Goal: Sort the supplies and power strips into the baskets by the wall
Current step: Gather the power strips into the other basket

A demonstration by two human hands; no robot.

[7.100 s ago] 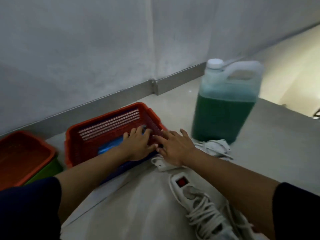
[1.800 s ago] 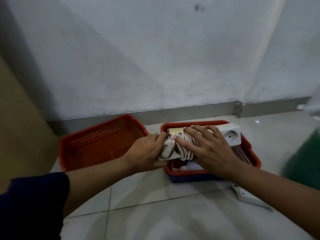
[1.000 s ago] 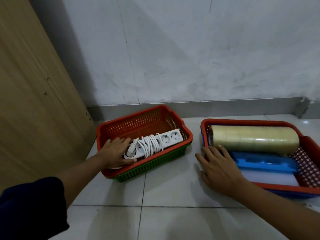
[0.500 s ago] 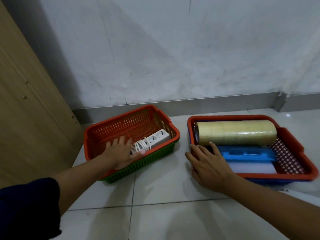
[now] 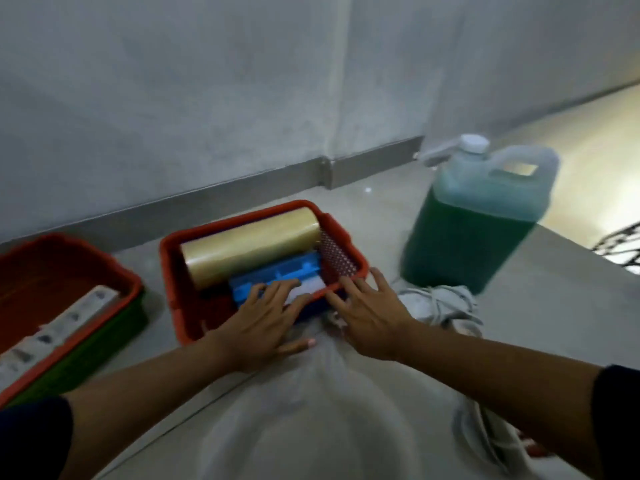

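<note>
Baskets, two, red perforated plastic, on pale floor tile near the grey wall [image 5: 173, 98] and its metal skirting.
Item 1: right-hand red basket [image 5: 346, 237], nested in a blue one. Contents: roll of clear yellowish tape [image 5: 249, 247] along the far side; blue plastic tool [image 5: 277, 275] beside it; a white flat item under the fingers, blurred.
Item 2: left-hand red basket [image 5: 114, 268], nested in a green one, cut by the left frame edge. Contents: white power strip [image 5: 59, 327] lying lengthwise.
Bare tile separates the two baskets.
Item 3: left hand [image 5: 263, 327], flat, fingers spread, reaching over the near rim of Item 1 onto its contents.
Item 4: right hand [image 5: 370, 320], flat, fingers spread, fingertips at the near right corner of Item 1.
Item 5: white coiled power strip cord [image 5: 446, 306], on the floor just right of the right hand.
Item 6: translucent plastic jug of green liquid [image 5: 474, 220], white cap, upright, right of Item 1, apart from it.
Open floor lies near, between the forearms.
</note>
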